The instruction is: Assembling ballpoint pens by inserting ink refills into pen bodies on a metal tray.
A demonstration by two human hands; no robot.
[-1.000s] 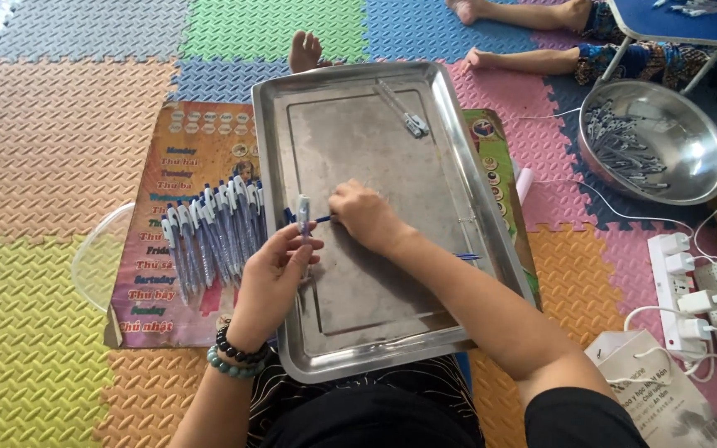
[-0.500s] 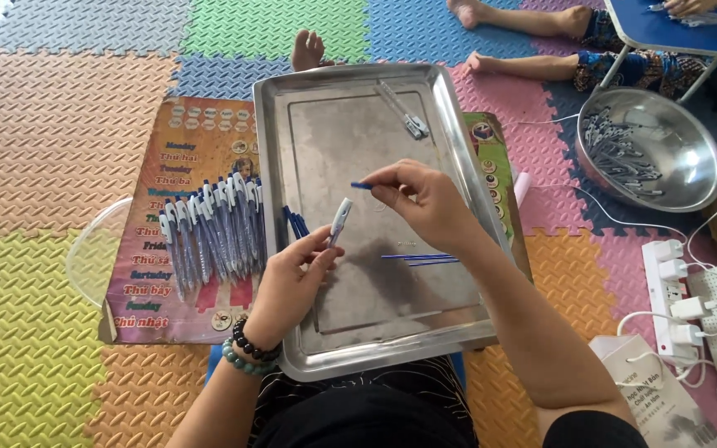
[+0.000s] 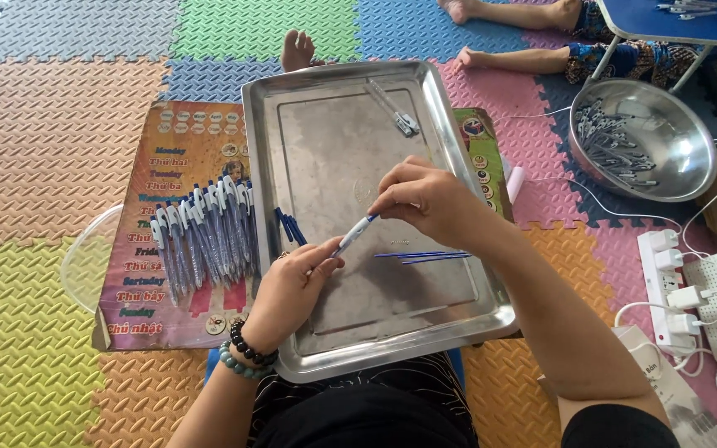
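A pen (image 3: 353, 236) is held between two hands over a steel tray (image 3: 491, 311) on a foam-tile floor.

Half a second earlier the right hand (image 3: 425, 199) was raised clear with a thin blue refill; now it has been brought down to the upper end of the pen, fingers pinched there, so the refill appears to be inside the barrel, though this cannot be confirmed. The lower end is pinched by the left hand (image 3: 292, 286), its beaded wrist resting at the tray's near rim. Loose blue refills (image 3: 425, 256) are seen lying on the tray just beside the right wrist, and a row of finished pens (image 3: 205, 236) is laid on a printed chart (image 3: 139, 274) to the left. A steel bowl (image 3: 682, 174) of parts stands well apart at right.
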